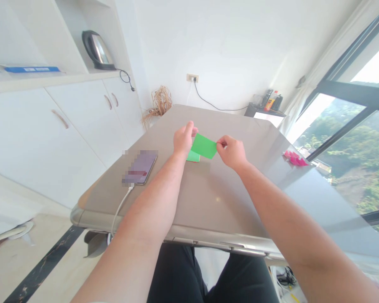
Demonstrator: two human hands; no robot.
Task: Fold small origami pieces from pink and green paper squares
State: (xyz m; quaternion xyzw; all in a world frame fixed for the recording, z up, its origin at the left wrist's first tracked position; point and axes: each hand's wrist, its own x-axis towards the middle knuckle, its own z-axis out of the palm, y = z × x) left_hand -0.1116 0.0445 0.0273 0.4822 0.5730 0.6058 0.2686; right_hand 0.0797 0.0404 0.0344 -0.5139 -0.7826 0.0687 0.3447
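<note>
Nearest, the person's dark trousers [177,273] show below the front edge of the counter [221,210]. A white cable [122,206] rises over that edge, close beside the left forearm [151,198], to a phone [142,167] lying flat; a sideways sweep of the arm could snag the cable and drag the phone askew.

Farther in, the right hand [233,152] has its grip clamped, thumb against finger, on the right-hand end of a green sheet [204,146]. The sheet appears raised above the counter, between the two hands. The left hand [183,139] is at its other end, fingers partly hidden; whether that grip is together on the sheet or merely alongside cannot be told. Should the right pinch alone bear it, the thin sheet could droop, twist or slip; a pull from both ends could crease or tear it.

Just beyond and below the sheet's left end, a second green piece [194,157] lies on the counter, partly covered by the left wrist, which could brush it out of place. Well apart to the right, pink pieces [295,158] lie near the counter's edge beside the window [344,139]; a draught, if the window admits one, could shift these light items. Farthest, dried stalks [161,101] stand before the wall [233,50].
</note>
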